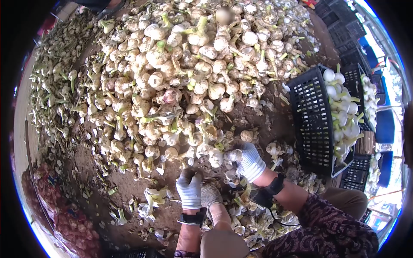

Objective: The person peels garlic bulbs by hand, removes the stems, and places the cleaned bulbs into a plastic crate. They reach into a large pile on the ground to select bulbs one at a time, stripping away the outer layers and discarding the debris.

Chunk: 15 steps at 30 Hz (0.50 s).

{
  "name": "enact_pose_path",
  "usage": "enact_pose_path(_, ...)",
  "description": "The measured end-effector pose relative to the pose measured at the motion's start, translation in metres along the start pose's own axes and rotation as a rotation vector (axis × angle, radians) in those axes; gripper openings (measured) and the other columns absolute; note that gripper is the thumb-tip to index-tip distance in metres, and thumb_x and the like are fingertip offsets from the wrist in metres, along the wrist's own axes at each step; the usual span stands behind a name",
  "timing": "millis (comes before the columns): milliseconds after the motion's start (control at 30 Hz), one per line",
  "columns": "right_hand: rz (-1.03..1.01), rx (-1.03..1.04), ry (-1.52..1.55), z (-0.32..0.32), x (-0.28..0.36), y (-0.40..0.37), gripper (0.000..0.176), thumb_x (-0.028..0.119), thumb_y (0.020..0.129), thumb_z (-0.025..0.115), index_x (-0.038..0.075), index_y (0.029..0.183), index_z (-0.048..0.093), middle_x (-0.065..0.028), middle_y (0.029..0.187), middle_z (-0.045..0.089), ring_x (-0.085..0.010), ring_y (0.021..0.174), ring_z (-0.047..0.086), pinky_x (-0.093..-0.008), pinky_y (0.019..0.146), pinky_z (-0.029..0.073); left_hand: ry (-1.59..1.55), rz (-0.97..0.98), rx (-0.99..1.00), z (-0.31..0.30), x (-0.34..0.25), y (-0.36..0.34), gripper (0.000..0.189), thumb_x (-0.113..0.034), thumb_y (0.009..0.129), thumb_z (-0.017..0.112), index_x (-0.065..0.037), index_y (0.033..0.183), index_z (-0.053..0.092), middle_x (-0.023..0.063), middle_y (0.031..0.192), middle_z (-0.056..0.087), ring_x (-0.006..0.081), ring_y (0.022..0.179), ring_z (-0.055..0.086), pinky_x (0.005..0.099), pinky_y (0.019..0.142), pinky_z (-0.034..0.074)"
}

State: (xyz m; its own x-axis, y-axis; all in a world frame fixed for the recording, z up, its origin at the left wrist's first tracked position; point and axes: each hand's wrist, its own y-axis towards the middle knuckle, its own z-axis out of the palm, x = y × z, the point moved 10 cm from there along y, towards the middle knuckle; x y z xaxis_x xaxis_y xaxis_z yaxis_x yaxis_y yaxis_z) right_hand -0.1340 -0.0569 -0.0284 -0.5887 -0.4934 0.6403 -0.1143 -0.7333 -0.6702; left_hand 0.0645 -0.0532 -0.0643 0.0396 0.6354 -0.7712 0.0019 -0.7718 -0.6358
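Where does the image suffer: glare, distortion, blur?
Head view: strong fisheye bowing, black corners, blue fringing along the rim; head view: washed-out glare at far right, beyond the black crate; head view: garlic pile brightest around its middle, with a round smeared patch near its top.

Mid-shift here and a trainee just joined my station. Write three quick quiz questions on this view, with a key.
1. True or false: the left hand and the right hand are both gloved.

2. What lies in the nearest black crate?
A) red onions
B) pale bulbs with greenish stems
C) folded sacks

3. Fill the gap: of the wearer's two hands, the one nearer that crate is the ____ hand.

Key: 1 true; 2 B; 3 right.
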Motion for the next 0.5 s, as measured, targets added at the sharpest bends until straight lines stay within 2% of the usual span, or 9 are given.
enact_pose_path(67,0.053,0.073,0.023,0.001,-0.01,0.001,0.01,0.002,0.078,0.064,0.001,0.088,0.061,-0.0065,0.072,0.062,-0.0126,0.054,0.058,-0.0246,0.044,0.047,-0.475,0.198,0.154,0.017,-0.03,-0.012,0.034,-0.001,0.077,0.059,0.003,0.11,0.054,0.012,0.1,0.061,0.0169,0.081,0.061,0.028,0.065,0.052)
enact_pose_path(100,0.103,0.146,0.047,0.009,-0.015,-0.001,0.013,0.004,0.078,0.066,0.001,0.09,0.062,-0.0068,0.074,0.063,-0.0132,0.058,0.06,-0.0247,0.05,0.049,-0.465,0.172,0.277,0.027,-0.032,-0.013,0.046,-0.003,0.077,0.062,0.002,0.119,0.046,0.0138,0.118,0.052,0.0216,0.096,0.057,0.0336,0.076,0.054)
enact_pose_path(133,0.106,0.146,0.047,0.012,-0.016,-0.002,0.013,0.004,0.078,0.066,0.001,0.09,0.062,-0.0068,0.074,0.063,-0.0132,0.058,0.06,-0.0247,0.05,0.049,-0.477,0.184,0.275,0.032,-0.034,-0.009,0.043,-0.007,0.078,0.063,0.003,0.117,0.048,0.0132,0.109,0.058,0.0219,0.087,0.061,0.0339,0.071,0.055)
enact_pose_path(200,-0.312,0.318,-0.503,0.042,0.016,-0.012,0.032,0.007,0.074,0.072,0.001,0.103,0.059,-0.0066,0.084,0.064,-0.0115,0.075,0.061,-0.0241,0.068,0.05,-0.532,-0.092,0.332,0.043,-0.027,-0.014,0.029,-0.009,0.082,0.059,0.004,0.107,0.053,0.0138,0.094,0.063,0.0226,0.071,0.064,0.0332,0.062,0.055)
enact_pose_path(233,-0.59,0.298,-0.83,0.048,0.032,-0.02,0.031,0.01,0.073,0.076,0.003,0.099,0.062,-0.0045,0.084,0.064,-0.0096,0.078,0.06,-0.024,0.068,0.049,-0.532,-0.091,0.333,0.043,-0.032,-0.017,0.029,-0.009,0.082,0.059,0.004,0.107,0.053,0.0138,0.094,0.063,0.0226,0.071,0.064,0.0332,0.062,0.055)
enact_pose_path(333,-0.36,0.33,-0.521,0.029,0.02,-0.007,0.026,0.009,0.076,0.072,0.0,0.099,0.062,-0.0039,0.086,0.065,-0.0108,0.073,0.062,-0.0237,0.064,0.051,-0.54,-0.178,0.316,0.045,-0.026,-0.019,0.018,-0.011,0.085,0.056,0.004,0.094,0.058,0.0121,0.075,0.064,0.0213,0.057,0.062,0.0314,0.052,0.052)
enact_pose_path(367,-0.123,0.216,-0.42,0.012,0.001,0.002,0.021,0.006,0.079,0.068,0.001,0.098,0.063,-0.0035,0.082,0.065,-0.0088,0.061,0.06,-0.0211,0.05,0.049,-0.443,-0.132,0.215,0.033,-0.02,-0.014,0.016,-0.012,0.086,0.055,0.004,0.09,0.059,0.0116,0.072,0.063,0.02,0.056,0.061,0.0303,0.05,0.051)
enact_pose_path(467,-0.087,0.175,-0.353,0.002,-0.003,0.006,0.018,0.005,0.08,0.065,0.001,0.097,0.064,-0.0038,0.08,0.064,-0.0066,0.052,0.056,-0.018,0.04,0.043,-0.271,-0.052,0.129,0.018,-0.026,-0.015,0.019,-0.014,0.088,0.056,0.004,0.091,0.062,0.0094,0.067,0.063,0.0156,0.055,0.06,0.0267,0.048,0.048)
enact_pose_path(500,-0.101,0.171,-0.417,0.005,0.0,0.004,0.018,0.007,0.078,0.068,0.0,0.094,0.064,-0.005,0.078,0.064,-0.0093,0.057,0.057,-0.0223,0.046,0.045,-0.226,-0.002,0.132,0.018,-0.031,-0.017,0.018,-0.013,0.087,0.058,0.004,0.092,0.062,0.009,0.069,0.064,0.0145,0.055,0.059,0.0258,0.049,0.048)
